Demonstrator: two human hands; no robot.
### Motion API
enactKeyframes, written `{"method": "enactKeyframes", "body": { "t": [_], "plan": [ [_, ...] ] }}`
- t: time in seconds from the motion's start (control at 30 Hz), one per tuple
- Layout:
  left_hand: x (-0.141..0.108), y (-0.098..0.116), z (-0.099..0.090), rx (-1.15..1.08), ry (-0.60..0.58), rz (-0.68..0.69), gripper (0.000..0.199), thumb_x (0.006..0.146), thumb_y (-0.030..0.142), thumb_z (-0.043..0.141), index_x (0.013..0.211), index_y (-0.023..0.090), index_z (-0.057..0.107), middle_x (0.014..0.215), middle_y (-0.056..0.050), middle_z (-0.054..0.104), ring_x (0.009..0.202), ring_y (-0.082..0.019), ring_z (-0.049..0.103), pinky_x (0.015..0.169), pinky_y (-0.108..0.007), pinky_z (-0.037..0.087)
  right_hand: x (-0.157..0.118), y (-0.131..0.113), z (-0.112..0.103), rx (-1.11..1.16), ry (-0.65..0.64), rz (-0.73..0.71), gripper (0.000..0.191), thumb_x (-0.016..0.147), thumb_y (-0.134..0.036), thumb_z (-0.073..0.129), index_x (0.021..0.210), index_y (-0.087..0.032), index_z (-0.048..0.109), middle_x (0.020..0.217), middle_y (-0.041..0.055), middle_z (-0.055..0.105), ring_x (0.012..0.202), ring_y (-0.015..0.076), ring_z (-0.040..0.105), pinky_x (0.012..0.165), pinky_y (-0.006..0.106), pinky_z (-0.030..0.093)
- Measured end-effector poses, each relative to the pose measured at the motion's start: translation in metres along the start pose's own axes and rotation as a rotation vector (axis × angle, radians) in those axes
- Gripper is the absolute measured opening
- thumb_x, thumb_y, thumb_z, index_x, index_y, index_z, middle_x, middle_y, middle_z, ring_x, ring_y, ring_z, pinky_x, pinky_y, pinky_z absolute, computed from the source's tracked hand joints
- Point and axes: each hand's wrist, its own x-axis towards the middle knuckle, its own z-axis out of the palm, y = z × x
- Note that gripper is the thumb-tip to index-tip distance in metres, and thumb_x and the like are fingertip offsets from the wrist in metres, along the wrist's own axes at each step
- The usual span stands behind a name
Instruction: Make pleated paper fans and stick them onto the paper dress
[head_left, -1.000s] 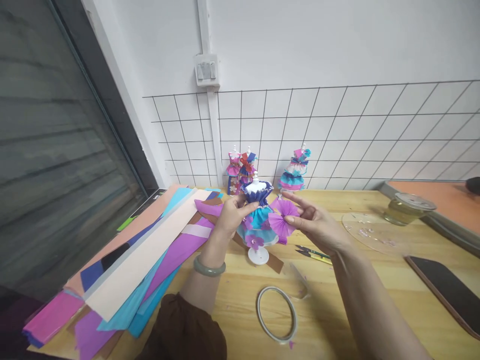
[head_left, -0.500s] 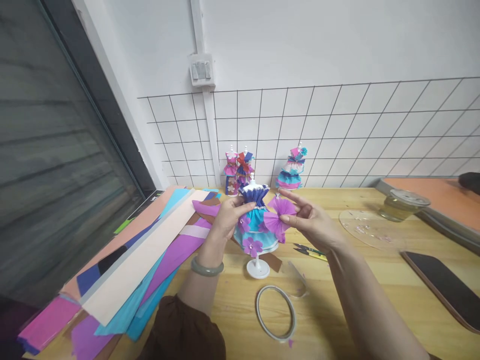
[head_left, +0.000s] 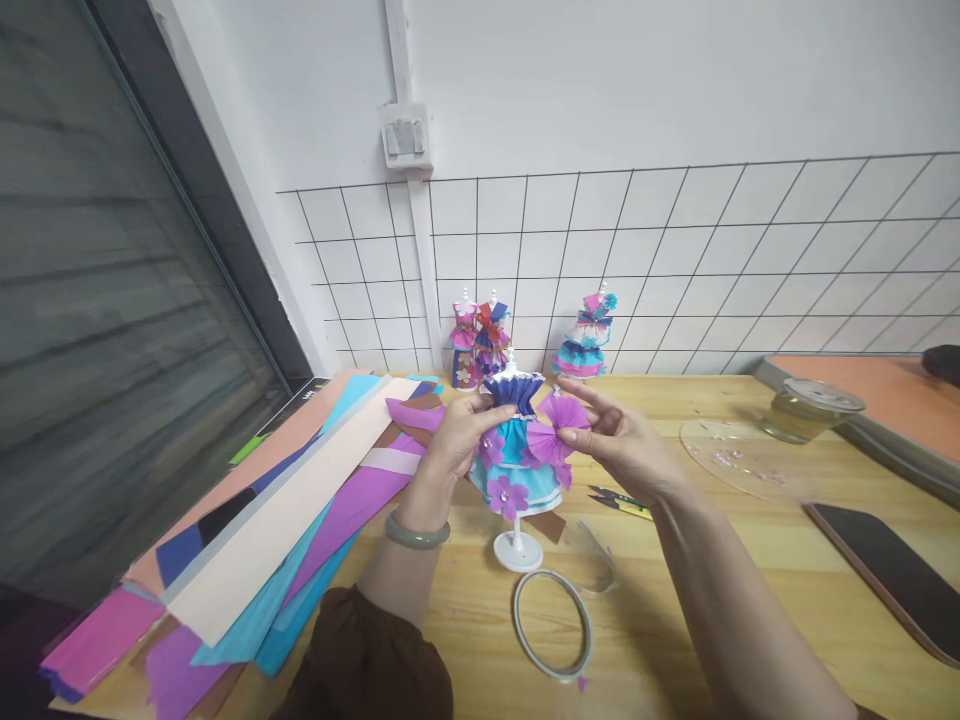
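A small white dress form (head_left: 517, 550) stands in front of me, wearing a crepe-paper dress (head_left: 517, 485) with a dark blue pleated top, a light blue tiered skirt and purple flowers. My left hand (head_left: 459, 435) is closed around the left side of the dress form at the waist, thumb across the front. Between the thumb and fingers of my right hand (head_left: 611, 435) is a pleated purple paper fan (head_left: 559, 428), held against the right side of the dress. The right index finger stretches out above it.
Crepe-paper sheets (head_left: 277, 520) are piled at left. A tape roll (head_left: 553, 625), yellow thread snips (head_left: 621, 502), a phone (head_left: 885, 575), a clear disc with gems (head_left: 731, 460) and a lidded tub (head_left: 810, 410) lie around. More dressed forms (head_left: 586, 340) stand by the wall.
The dress form has shifted slightly toward me and to the right, its base now close to the tape roll. Both hands keep their hold.
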Motion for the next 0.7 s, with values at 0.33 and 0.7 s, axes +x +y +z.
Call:
{"method": "enactKeyframes", "body": {
  "t": [0.33, 0.7],
  "plan": [
    [0.003, -0.005, -0.003, -0.021, -0.019, 0.009, 0.032, 0.064, 0.023, 0.069, 0.094, 0.012, 0.065, 0.087, -0.010, 0.068, 0.082, -0.018, 0.062, 0.076, -0.032, 0.047, 0.004, 0.009, 0.008, 0.078, 0.067, -0.016, 0.078, 0.059, -0.027, 0.076, 0.129, -0.021, 0.041, 0.095, 0.0063, 0.064, 0.078, 0.0156, 0.060, 0.072, 0.032, 0.050],
    [0.004, -0.007, -0.003, 0.015, -0.005, 0.035, 0.035, 0.062, 0.025, 0.071, 0.094, 0.012, 0.066, 0.088, -0.010, 0.068, 0.085, -0.020, 0.062, 0.081, -0.034, 0.046, 0.005, 0.013, 0.014, 0.043, 0.070, -0.090, 0.068, 0.058, -0.029, 0.076, 0.119, -0.020, 0.049, 0.100, 0.0067, 0.064, 0.086, 0.0180, 0.061, 0.077, 0.034, 0.050]
  ]
}}
